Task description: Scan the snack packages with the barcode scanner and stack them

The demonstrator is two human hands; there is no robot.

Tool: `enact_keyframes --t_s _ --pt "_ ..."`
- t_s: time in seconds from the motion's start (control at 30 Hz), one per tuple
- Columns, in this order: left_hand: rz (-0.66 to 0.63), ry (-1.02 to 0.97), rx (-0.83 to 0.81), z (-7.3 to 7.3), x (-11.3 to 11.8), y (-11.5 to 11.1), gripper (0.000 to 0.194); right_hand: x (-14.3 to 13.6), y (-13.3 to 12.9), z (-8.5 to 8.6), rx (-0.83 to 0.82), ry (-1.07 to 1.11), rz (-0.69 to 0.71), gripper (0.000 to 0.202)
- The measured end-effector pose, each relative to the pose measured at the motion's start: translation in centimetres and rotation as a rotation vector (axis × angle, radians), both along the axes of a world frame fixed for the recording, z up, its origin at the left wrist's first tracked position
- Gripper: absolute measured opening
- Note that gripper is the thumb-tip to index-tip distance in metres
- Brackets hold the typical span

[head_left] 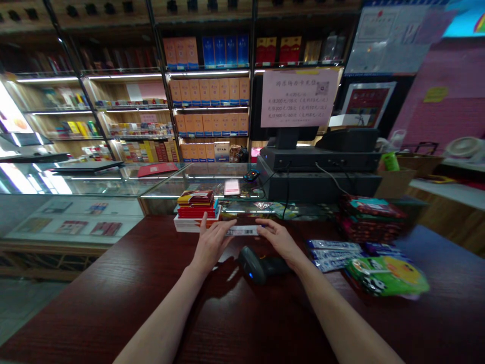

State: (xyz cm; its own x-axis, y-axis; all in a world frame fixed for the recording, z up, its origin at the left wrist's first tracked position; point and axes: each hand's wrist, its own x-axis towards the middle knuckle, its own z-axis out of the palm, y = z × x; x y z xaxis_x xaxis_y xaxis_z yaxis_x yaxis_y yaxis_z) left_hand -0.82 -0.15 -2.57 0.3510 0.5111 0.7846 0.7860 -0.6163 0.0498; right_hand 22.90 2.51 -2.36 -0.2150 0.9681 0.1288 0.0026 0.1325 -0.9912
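Observation:
Between my two hands is a slim white pack (242, 231), its narrow side with a barcode turned toward me. My left hand (212, 243) grips its left end, index finger raised. At its right end, my right hand (279, 241) pinches with thumb and fingers. A black barcode scanner (254, 265) with a blue light lies on the table just below the pack, its handle pointing right under my right wrist. Behind my left hand stands a stack of small red and yellow packs (195, 205) on a white box (184, 225).
Blue-and-white sachets (335, 253) and a green packet (388, 275) lie right on the dark wooden table (125, 298). A dark red bundle (369, 220) sits behind them. Beyond are a glass counter (178, 177), a cash register (322, 177) with a paper-covered monitor (297, 98), and stocked shelves.

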Motion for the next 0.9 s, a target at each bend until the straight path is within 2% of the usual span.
enact_keyframes --t_s 0.17,0.47,0.67,0.9 --pt "0.055 -0.035 0.013 -0.1 -0.9 0.3 0.037 1.9 -0.1 0.1 0.108 -0.17 -0.017 0.051" --pt "0.134 -0.034 0.018 -0.6 -2.5 0.6 0.038 5.5 -2.2 1.1 0.221 -0.487 0.218 0.045" --pt "0.166 -0.04 0.034 -0.7 -2.8 0.8 0.037 5.6 -4.3 1.4 0.383 -0.845 0.309 0.079" --pt "0.219 -0.064 0.036 -0.9 -3.2 0.8 0.036 4.9 -4.4 0.1 0.477 -0.959 0.34 0.06"
